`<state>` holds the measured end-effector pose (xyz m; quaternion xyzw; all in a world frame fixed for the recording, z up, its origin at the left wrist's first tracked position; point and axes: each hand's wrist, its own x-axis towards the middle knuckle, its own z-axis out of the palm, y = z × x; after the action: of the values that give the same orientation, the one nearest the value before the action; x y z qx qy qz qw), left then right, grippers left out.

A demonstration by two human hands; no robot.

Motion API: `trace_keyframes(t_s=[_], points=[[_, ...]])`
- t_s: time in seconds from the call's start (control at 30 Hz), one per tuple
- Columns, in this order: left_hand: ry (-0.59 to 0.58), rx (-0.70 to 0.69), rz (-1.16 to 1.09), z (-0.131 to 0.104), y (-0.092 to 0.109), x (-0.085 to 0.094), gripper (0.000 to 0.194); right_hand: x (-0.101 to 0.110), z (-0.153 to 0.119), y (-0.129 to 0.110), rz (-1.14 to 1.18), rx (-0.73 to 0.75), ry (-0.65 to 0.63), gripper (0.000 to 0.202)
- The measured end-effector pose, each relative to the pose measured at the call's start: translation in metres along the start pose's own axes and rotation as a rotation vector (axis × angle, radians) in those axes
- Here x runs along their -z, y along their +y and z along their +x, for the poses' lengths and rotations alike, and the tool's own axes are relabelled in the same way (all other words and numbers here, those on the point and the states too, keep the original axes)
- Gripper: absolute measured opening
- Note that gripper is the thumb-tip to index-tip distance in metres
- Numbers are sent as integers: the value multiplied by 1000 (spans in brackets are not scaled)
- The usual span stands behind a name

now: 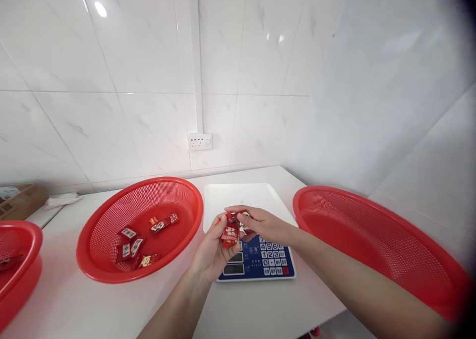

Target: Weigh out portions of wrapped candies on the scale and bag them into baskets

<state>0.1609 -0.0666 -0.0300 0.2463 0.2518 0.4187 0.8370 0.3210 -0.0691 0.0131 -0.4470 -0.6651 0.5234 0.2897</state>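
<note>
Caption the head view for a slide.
Both hands hold red packets over a blue-and-white scale, between red baskets.

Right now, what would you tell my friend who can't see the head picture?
A left hand and a right hand hold small red packets over a scale on a white table. Left of the scale, a red basket holds more packets, with another basket farther left; a third basket is on the right.

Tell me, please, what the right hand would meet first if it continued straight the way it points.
The right hand would first meet the red packets held between both hands, then probably the left hand; depth there is unclear.
</note>
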Motion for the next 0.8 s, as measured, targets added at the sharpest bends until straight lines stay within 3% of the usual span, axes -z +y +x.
trace_keyframes(t_s=[0.13,0.23,0.4,0.6,0.7,0.8], points=[[120,-16,-58,1,8,1,19,8,10,5,41,-36,234,40],[133,4,-80,1,12,1,19,20,18,15,-77,-86,345,43],[112,43,-58,2,11,2,20,23,19,26,-320,6,371,56],[49,42,51,2,3,2,23,-3,8,8,-295,185,179,24],[51,4,69,0,3,0,25,-2,14,11,-267,201,284,21],[139,-86,-6,0,7,0,28,11,24,26,-260,147,351,28]])
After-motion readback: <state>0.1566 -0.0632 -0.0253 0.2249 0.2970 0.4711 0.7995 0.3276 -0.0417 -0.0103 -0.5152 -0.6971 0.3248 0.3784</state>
